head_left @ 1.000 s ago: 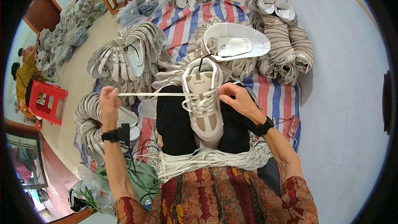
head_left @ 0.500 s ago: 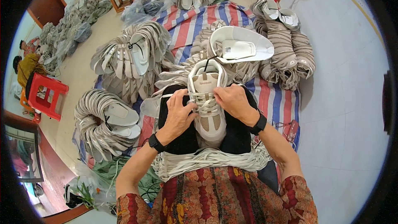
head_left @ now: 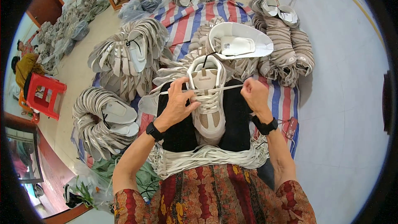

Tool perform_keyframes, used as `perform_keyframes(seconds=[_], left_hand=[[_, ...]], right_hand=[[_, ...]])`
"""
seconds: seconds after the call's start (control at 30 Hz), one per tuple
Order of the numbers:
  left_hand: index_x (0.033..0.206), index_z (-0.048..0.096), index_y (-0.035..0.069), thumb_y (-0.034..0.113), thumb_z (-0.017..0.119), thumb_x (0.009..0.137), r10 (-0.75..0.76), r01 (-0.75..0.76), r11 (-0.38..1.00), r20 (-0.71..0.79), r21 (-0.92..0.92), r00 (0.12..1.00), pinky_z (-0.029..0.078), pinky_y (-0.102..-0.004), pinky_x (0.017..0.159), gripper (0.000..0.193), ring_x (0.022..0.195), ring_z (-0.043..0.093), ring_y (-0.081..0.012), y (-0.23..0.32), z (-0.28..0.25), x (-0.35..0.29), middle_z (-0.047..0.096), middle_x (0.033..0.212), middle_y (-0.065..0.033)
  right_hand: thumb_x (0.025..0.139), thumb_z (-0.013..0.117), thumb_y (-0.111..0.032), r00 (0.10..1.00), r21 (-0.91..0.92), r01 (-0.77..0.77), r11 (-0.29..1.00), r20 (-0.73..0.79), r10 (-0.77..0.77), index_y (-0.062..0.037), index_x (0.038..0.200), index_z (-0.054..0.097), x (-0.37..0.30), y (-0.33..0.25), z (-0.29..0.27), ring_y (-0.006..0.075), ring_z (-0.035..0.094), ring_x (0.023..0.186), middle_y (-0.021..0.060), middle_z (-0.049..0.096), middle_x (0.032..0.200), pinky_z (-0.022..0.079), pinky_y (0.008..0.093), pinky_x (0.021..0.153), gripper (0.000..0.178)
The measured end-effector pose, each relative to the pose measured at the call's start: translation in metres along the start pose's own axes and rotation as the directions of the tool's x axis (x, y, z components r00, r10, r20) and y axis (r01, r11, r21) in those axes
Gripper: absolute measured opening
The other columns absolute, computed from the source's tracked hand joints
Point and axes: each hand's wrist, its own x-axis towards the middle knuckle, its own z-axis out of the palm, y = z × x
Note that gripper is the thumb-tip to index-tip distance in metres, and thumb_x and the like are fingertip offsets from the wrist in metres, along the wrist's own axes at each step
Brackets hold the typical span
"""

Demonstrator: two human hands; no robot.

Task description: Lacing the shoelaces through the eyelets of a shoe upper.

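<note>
A beige and white shoe upper (head_left: 207,118) stands between my black-clad thighs, toe toward me, white lace threaded across its front. My right hand (head_left: 255,95) is closed on a lace (head_left: 230,87), pulled taut to the right of the shoe. My left hand (head_left: 177,104) grips the upper's left edge, its thumb and fingers beside the lace rows; its fingertips are partly hidden. A lace end sticks out left of that hand. A bundle of loose white laces (head_left: 207,157) lies across my lap.
Fanned stacks of shoe uppers (head_left: 103,120) lie left, on a striped sheet (head_left: 182,25). Ahead, a white upper piece (head_left: 240,41) rests on more uppers. Rolled uppers (head_left: 284,49) are stacked right, near the pale wall. A red stool (head_left: 45,93) and another person (head_left: 25,68) are far left.
My right hand has moved from the shoe out to the right, drawing a lace taut. My left hand has stayed at the shoe's left edge.
</note>
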Motion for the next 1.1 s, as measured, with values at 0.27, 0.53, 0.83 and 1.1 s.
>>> perform_keyframes(seconds=[0.27, 0.53, 0.83, 1.1], left_hand=[[0.106, 0.051, 0.008, 0.005, 0.069, 0.065, 0.099, -0.102, 0.994, -0.066, -0.05, 0.993, 0.031, -0.0395, 0.094, 0.045, 0.109, 0.04, -0.0333, 0.007, -0.013, -0.004, 0.044, 0.113, -0.0141], [0.086, 0.054, 0.006, 0.007, 0.055, 0.077, 0.33, -0.319, 0.939, -0.07, 0.129, 0.941, 0.032, -0.0372, 0.085, 0.009, 0.085, 0.049, -0.0241, -0.005, -0.002, 0.037, 0.054, 0.079, -0.0077], [0.081, 0.05, 0.005, 0.007, 0.055, 0.076, 0.299, -0.293, 0.945, -0.02, 0.144, 0.954, 0.029, -0.0385, 0.088, 0.007, 0.076, 0.048, -0.023, -0.004, 0.003, 0.029, 0.051, 0.072, -0.0068], [0.083, 0.051, 0.006, 0.004, 0.056, 0.075, 0.246, -0.237, 0.955, -0.03, 0.177, 0.969, 0.03, -0.0389, 0.089, 0.009, 0.079, 0.049, -0.0249, -0.008, 0.008, 0.027, 0.051, 0.074, -0.0068]], right_hand=[[0.078, 0.057, -0.012, 0.95, 0.598, -0.026, 0.801, 0.265, -0.167, 0.0013, 0.097, 0.053, 0.003, -0.028, 0.008, 0.0192, 0.056, 0.076, 0.0136, 0.057, 0.087, 0.046, 0.0316, 0.071, 0.024], [0.082, 0.055, -0.023, 0.854, 0.665, -0.275, 0.695, 0.501, -0.142, 0.0023, 0.068, 0.053, 0.015, -0.046, 0.016, 0.0091, 0.044, 0.051, 0.0002, 0.048, 0.054, 0.035, 0.0277, 0.047, 0.029], [0.084, 0.055, -0.021, 0.927, 0.664, -0.213, 0.717, 0.37, -0.067, -0.0066, 0.077, 0.052, 0.019, -0.031, 0.007, 0.0086, 0.041, 0.043, -0.0007, 0.046, 0.054, 0.031, 0.0235, 0.039, 0.016], [0.081, 0.057, -0.031, 0.855, 0.348, 0.313, 0.883, 0.301, -0.422, -0.005, 0.078, 0.054, 0.038, -0.041, 0.007, 0.0332, 0.055, 0.056, 0.0156, 0.053, 0.057, 0.041, 0.0384, 0.05, 0.027]])
